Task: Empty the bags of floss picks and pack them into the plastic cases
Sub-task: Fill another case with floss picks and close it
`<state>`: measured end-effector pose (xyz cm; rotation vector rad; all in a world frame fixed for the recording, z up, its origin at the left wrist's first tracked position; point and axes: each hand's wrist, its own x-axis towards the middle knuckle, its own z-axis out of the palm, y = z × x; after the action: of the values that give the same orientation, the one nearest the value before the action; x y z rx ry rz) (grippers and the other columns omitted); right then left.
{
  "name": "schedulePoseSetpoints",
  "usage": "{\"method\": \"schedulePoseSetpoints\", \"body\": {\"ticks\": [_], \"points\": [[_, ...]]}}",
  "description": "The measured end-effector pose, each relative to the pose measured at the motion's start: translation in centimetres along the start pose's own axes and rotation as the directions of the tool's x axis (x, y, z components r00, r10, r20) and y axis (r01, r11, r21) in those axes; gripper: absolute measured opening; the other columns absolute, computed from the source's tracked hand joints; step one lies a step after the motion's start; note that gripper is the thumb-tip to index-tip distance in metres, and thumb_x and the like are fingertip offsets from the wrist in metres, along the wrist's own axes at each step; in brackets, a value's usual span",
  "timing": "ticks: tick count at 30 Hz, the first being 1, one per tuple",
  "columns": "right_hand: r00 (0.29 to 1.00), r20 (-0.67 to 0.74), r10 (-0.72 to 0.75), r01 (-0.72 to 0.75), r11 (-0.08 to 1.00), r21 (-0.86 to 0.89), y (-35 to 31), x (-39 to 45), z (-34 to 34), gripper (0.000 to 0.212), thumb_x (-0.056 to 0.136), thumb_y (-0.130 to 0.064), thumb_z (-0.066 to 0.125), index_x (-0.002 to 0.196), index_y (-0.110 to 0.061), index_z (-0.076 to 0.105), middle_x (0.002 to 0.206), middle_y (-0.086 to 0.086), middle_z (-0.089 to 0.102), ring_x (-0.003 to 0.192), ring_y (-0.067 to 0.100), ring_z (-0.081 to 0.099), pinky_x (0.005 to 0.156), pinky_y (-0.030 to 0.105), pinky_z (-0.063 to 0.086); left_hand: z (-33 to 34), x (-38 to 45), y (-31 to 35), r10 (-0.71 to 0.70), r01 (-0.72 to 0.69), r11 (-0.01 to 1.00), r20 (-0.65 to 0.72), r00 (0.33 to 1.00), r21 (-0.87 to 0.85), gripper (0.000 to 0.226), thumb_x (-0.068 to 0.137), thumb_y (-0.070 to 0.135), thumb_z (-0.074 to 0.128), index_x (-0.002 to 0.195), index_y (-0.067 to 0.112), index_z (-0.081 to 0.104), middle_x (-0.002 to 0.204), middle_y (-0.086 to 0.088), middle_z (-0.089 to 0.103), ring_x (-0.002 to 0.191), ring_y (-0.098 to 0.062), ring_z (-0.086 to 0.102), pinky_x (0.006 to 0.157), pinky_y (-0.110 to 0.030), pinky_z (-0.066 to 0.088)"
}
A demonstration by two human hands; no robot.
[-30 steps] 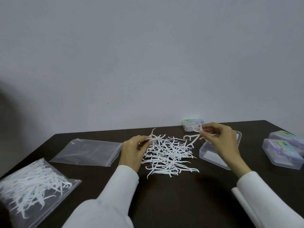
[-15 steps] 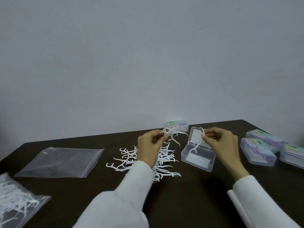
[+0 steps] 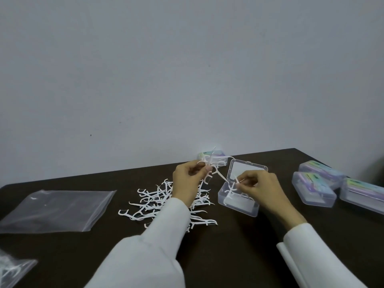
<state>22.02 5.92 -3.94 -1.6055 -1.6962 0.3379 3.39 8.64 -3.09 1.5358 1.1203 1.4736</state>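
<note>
dark table (image 3: 228, 256) against a bare grey wall (image 3: 187, 69); left grip (image 3: 188, 180) and right grip (image 3: 257, 187) each pinch floss picks (image 3: 208, 170).

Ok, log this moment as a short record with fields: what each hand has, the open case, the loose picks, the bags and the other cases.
left hand: pinches a few floss picks, raised above the pile
right hand: pinches picks over the open case
open case: lid up, some picks inside
loose pile: on the dark table
empty bag: flat, far left
full bag: partly in view
closed cases: three at right, one by the wall
</note>
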Motion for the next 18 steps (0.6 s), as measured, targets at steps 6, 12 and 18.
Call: {"method": "schedulePoseSetpoints", "body": {"ticks": [6, 12, 18], "points": [[0.991, 0.122, -0.048, 0.065, 0.988, -0.139, -0.1, -0.3, 0.3, 0.017, 0.080, -0.029, 0.071, 0.096, -0.024, 0.071, 0.092, -0.008, 0.067, 0.081, 0.004, 0.062, 0.083, 0.028, 0.055, -0.2, 0.2, -0.1, -0.057, 0.058, 0.996, 0.019, 0.998, -0.075, 0.016, 0.079, 0.014, 0.073, 0.088, 0.001, 0.072, 0.073, 0.000, 0.066, 0.069, -0.008, 0.059, 0.068, -0.017, 0.049], [0.976, -0.170, -0.133, 0.121, 0.989, -0.080, -0.7, -0.4, -0.1, 0.044, 0.077, -0.032, 0.074, 0.117, -0.027, 0.057, 0.115, -0.006, 0.061, 0.092, 0.005, 0.056, 0.081, 0.019, 0.046, -0.1, 0.0, 0.1, -0.069, 0.074, 0.993, 0.056, 0.996, -0.091, 0.019, 0.081, 0.010, 0.070, 0.094, -0.004, 0.070, 0.081, -0.010, 0.068, 0.063, -0.002, 0.058, 0.064, -0.014, 0.049], [0.937, -0.036, -0.349, 0.350, 0.931, 0.104, -2.3, -0.9, 0.2, 0.078, 0.076, -0.032, 0.075, 0.128, -0.054, 0.021, 0.131, -0.022, 0.036, 0.109, -0.010, 0.044, 0.091, 0.006, 0.034, 0.2, -0.4, 0.5, -0.079, 0.090, 0.994, 0.161, 0.984, -0.064, 0.016, 0.082, 0.007, 0.069, 0.093, -0.004, 0.070, 0.089, -0.017, 0.070, 0.076, -0.013, 0.064, 0.069, -0.014, 0.052]]}}
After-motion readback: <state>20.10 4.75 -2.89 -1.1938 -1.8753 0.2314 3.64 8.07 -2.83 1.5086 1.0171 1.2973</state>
